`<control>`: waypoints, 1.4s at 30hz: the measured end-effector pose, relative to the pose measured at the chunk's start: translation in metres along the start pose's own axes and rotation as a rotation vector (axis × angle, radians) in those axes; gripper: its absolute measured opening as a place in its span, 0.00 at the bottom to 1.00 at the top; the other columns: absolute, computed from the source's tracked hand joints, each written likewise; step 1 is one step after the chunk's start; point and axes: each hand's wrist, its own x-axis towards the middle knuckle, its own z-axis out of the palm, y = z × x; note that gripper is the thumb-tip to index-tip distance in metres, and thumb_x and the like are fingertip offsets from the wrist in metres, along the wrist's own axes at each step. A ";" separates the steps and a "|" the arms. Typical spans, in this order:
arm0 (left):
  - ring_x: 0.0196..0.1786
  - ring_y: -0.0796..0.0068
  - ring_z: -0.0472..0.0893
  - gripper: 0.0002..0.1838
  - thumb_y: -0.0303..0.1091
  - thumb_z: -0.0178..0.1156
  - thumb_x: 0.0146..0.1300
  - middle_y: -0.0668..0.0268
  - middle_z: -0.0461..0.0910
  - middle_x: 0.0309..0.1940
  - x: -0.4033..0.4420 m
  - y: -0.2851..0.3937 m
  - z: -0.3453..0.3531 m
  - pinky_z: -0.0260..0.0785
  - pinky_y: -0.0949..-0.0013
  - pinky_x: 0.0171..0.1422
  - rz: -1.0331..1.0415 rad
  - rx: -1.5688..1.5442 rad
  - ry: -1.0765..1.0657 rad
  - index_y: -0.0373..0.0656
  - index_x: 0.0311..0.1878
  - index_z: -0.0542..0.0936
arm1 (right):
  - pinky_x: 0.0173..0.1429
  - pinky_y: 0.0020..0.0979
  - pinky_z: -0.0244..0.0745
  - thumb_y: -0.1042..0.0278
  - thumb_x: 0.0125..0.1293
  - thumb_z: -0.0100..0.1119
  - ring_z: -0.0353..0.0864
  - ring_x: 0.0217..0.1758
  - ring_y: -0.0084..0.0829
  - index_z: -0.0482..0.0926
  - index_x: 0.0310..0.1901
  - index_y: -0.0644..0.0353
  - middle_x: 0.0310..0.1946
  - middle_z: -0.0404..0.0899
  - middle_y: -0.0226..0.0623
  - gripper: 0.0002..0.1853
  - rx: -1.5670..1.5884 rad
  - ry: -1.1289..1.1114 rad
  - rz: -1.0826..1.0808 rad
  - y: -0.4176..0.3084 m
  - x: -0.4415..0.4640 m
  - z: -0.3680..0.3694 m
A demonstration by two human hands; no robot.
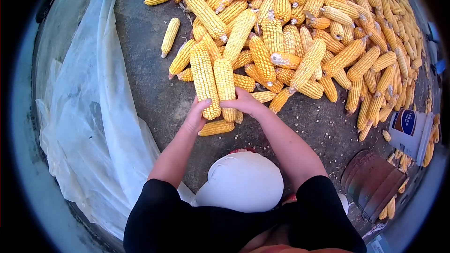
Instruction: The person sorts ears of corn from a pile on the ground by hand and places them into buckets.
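Observation:
Two yellow corn cobs stand out side by side in front of me, pointing away towards the pile. My left hand (196,115) is closed round the near end of the left corn cob (204,77), its thumb on top. My right hand (245,102) grips the lower part of the right corn cob (224,84), thumb across it. The two cobs lie close together. Just below them a shorter cob (216,128) lies on the dark floor. Beyond my hands a large pile of yellow cobs (307,65) spreads to the right.
A whitish plastic sheet (101,126) lies along the left. One loose cob (170,37) rests on the floor left of the pile. At the right are a white bucket (409,133) on its side and a rusty brown metal container (370,182). Loose kernels are scattered about.

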 end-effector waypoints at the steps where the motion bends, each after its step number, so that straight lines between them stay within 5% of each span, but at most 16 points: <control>1: 0.62 0.63 0.70 0.40 0.39 0.60 0.53 0.59 0.69 0.61 -0.003 -0.011 0.005 0.61 0.61 0.69 0.002 -0.008 -0.004 0.38 0.68 0.57 | 0.59 0.30 0.71 0.59 0.49 0.68 0.78 0.53 0.30 0.72 0.58 0.61 0.51 0.78 0.40 0.33 0.101 -0.045 -0.004 -0.006 -0.011 -0.007; 3: 0.60 0.64 0.71 0.36 0.35 0.59 0.55 0.58 0.69 0.59 -0.014 -0.039 0.006 0.63 0.62 0.66 -0.040 -0.132 -0.090 0.37 0.66 0.58 | 0.59 0.29 0.71 0.58 0.50 0.68 0.77 0.52 0.29 0.71 0.58 0.63 0.51 0.78 0.39 0.34 0.170 -0.109 -0.009 -0.007 -0.035 -0.023; 6: 0.56 0.59 0.74 0.44 0.45 0.60 0.49 0.53 0.68 0.58 -0.041 -0.040 0.052 0.70 0.56 0.59 -0.200 -0.040 -0.318 0.33 0.67 0.55 | 0.57 0.30 0.70 0.59 0.50 0.68 0.75 0.52 0.29 0.69 0.56 0.66 0.49 0.77 0.39 0.33 0.077 -0.039 -0.022 -0.010 -0.098 -0.048; 13: 0.58 0.57 0.74 0.55 0.50 0.70 0.38 0.50 0.68 0.57 -0.063 -0.002 0.252 0.71 0.58 0.59 -0.240 0.395 -0.887 0.30 0.66 0.56 | 0.61 0.31 0.69 0.61 0.49 0.69 0.75 0.54 0.28 0.66 0.59 0.66 0.51 0.77 0.40 0.36 0.201 0.458 -0.196 -0.037 -0.300 -0.106; 16: 0.48 0.60 0.80 0.48 0.47 0.71 0.38 0.52 0.76 0.48 -0.074 -0.019 0.363 0.78 0.62 0.46 -0.228 0.534 -1.278 0.28 0.60 0.63 | 0.65 0.33 0.66 0.60 0.53 0.68 0.71 0.59 0.27 0.63 0.62 0.66 0.56 0.74 0.41 0.37 0.010 0.750 -0.301 -0.038 -0.418 -0.136; 18: 0.50 0.62 0.79 0.48 0.46 0.71 0.38 0.54 0.76 0.49 -0.124 -0.029 0.455 0.75 0.62 0.53 -0.182 0.538 -1.483 0.29 0.60 0.64 | 0.66 0.35 0.63 0.58 0.54 0.67 0.70 0.61 0.30 0.63 0.63 0.65 0.58 0.72 0.41 0.38 -0.041 0.971 -0.334 -0.056 -0.514 -0.136; 22: 0.55 0.69 0.75 0.40 0.37 0.68 0.46 0.57 0.74 0.53 -0.225 -0.078 0.592 0.68 0.65 0.61 -0.463 0.336 -1.768 0.32 0.62 0.63 | 0.63 0.32 0.66 0.53 0.52 0.67 0.73 0.57 0.32 0.67 0.59 0.70 0.55 0.74 0.45 0.38 -0.047 1.349 -0.298 -0.048 -0.675 -0.142; 25: 0.54 0.65 0.77 0.41 0.41 0.64 0.52 0.54 0.73 0.55 -0.264 -0.132 0.638 0.73 0.61 0.59 -0.548 0.340 -1.802 0.32 0.64 0.59 | 0.59 0.31 0.70 0.56 0.53 0.66 0.76 0.54 0.30 0.68 0.57 0.72 0.52 0.75 0.45 0.35 0.102 1.419 -0.279 -0.014 -0.755 -0.161; 27: 0.54 0.60 0.77 0.38 0.41 0.63 0.53 0.53 0.73 0.52 -0.267 -0.154 0.638 0.78 0.44 0.49 -0.612 0.451 -1.698 0.34 0.64 0.59 | 0.55 0.30 0.74 0.58 0.53 0.66 0.78 0.50 0.29 0.69 0.56 0.73 0.49 0.77 0.44 0.33 0.142 1.447 -0.261 0.017 -0.786 -0.167; 31: 0.54 0.55 0.77 0.38 0.42 0.61 0.53 0.48 0.73 0.53 -0.246 -0.164 0.618 0.80 0.47 0.45 -0.658 0.607 -1.490 0.36 0.65 0.60 | 0.46 0.30 0.77 0.59 0.52 0.67 0.80 0.43 0.29 0.71 0.53 0.73 0.45 0.78 0.44 0.31 0.360 1.545 -0.267 0.070 -0.820 -0.188; 35: 0.39 0.62 0.83 0.30 0.39 0.60 0.55 0.53 0.77 0.41 -0.230 -0.149 0.632 0.82 0.59 0.35 -0.301 0.840 -1.287 0.36 0.58 0.64 | 0.54 0.32 0.70 0.52 0.47 0.66 0.78 0.49 0.34 0.69 0.55 0.71 0.47 0.77 0.47 0.38 -0.174 1.758 0.176 0.075 -0.834 -0.228; 38: 0.36 0.64 0.82 0.30 0.38 0.61 0.53 0.55 0.77 0.37 -0.231 -0.137 0.639 0.80 0.63 0.35 -0.246 0.877 -1.228 0.35 0.57 0.65 | 0.52 0.39 0.74 0.51 0.41 0.68 0.79 0.49 0.42 0.73 0.53 0.66 0.45 0.79 0.50 0.38 -0.566 1.494 0.517 0.075 -0.845 -0.262; 41: 0.42 0.69 0.81 0.32 0.35 0.63 0.53 0.58 0.77 0.45 -0.233 -0.135 0.641 0.77 0.66 0.45 -0.125 0.985 -1.237 0.33 0.59 0.65 | 0.52 0.38 0.76 0.58 0.50 0.63 0.81 0.50 0.39 0.80 0.47 0.63 0.47 0.81 0.47 0.23 -0.797 1.214 0.863 0.065 -0.813 -0.291; 42: 0.44 0.70 0.80 0.33 0.36 0.64 0.53 0.57 0.77 0.47 -0.236 -0.138 0.642 0.76 0.67 0.48 -0.104 1.031 -1.225 0.32 0.60 0.65 | 0.52 0.38 0.76 0.61 0.52 0.60 0.81 0.50 0.39 0.81 0.46 0.63 0.47 0.81 0.46 0.20 -0.778 1.243 0.826 0.070 -0.787 -0.297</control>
